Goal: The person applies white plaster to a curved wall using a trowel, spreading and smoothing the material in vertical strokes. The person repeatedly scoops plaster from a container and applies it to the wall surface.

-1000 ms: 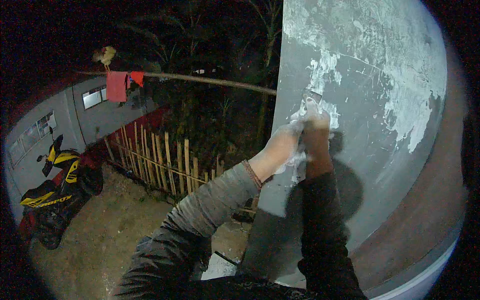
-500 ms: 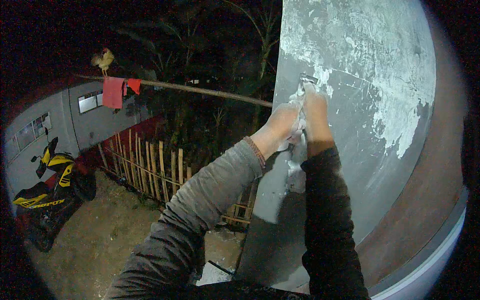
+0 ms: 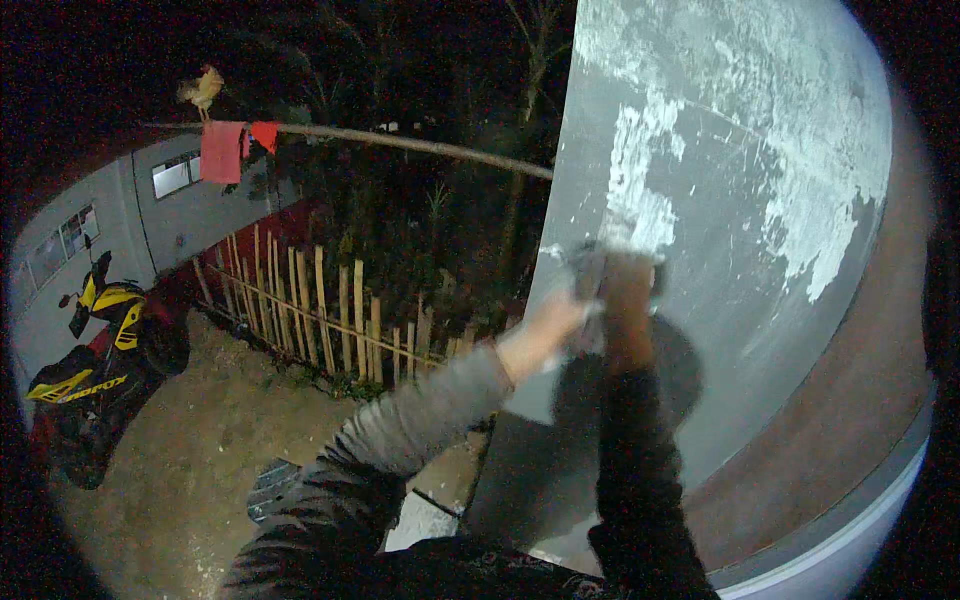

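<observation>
My two hands are close together in front of a grey wall [image 3: 720, 230] with patches of wet-looking white putty [image 3: 640, 185]. The right hand [image 3: 628, 305] is smeared by motion, closed around a small flat putty scraper [image 3: 587, 262] whose blurred edges show beside the fist. At its left, my left hand [image 3: 550, 328] is closed on something whitish and putty-smeared that I cannot make out. Both hands are just below the white streak, and the right arm's dark shadow falls on the wall.
A bamboo fence [image 3: 320, 320] runs along the dirt yard [image 3: 210, 430] to the left. A yellow and black motorbike [image 3: 100, 350] stands there. A chicken [image 3: 203, 92] perches on a pole [image 3: 400, 142] hung with a red cloth [image 3: 221, 152]. A brown ledge [image 3: 830, 440] curves along the right.
Both hands have moved down the wall together, with the scraper lower than before. A white putty streak now shows above them where they were. The view has shifted slightly.
</observation>
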Motion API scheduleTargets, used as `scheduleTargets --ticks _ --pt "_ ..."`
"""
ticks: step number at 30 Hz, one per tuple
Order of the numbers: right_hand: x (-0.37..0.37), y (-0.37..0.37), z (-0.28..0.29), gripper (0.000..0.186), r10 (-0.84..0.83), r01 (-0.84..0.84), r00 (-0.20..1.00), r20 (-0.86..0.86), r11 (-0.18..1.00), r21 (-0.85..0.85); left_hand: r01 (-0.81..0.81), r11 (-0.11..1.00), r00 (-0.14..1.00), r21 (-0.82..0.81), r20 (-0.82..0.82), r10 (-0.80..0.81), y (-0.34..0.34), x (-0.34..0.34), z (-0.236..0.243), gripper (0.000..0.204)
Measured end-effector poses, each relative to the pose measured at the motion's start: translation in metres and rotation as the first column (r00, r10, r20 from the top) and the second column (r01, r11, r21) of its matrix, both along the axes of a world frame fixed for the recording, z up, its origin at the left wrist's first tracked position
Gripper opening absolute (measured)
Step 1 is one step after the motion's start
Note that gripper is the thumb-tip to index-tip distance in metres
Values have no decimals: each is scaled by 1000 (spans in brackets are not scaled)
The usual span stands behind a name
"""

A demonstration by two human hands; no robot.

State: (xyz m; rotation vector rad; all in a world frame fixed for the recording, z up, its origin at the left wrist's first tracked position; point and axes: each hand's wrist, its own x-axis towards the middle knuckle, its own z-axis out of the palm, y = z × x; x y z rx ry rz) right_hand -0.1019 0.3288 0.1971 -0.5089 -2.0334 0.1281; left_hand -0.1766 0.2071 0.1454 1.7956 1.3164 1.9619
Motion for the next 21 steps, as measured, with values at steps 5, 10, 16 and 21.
scheduleTargets --ticks 5,10,16,21 --pt "55 -78 -319 28 207 -20 964 165 678 -734 -19 863 993 -504 -112 -43 -72 37 -242 22" --pt "112 -156 -468 30 234 100 962 140 175 -980 -44 761 997 -647 -74 -5 -138 49 -329 26" --pt "167 -114 -433 34 108 143 976 187 322 -936 -139 763 987 -631 -148 57 -133 27 -311 31" --pt "170 -137 -402 30 -166 -682 729 -664 -80 -727 -158 729 987 -666 -121 103 -117 5 -326 36"
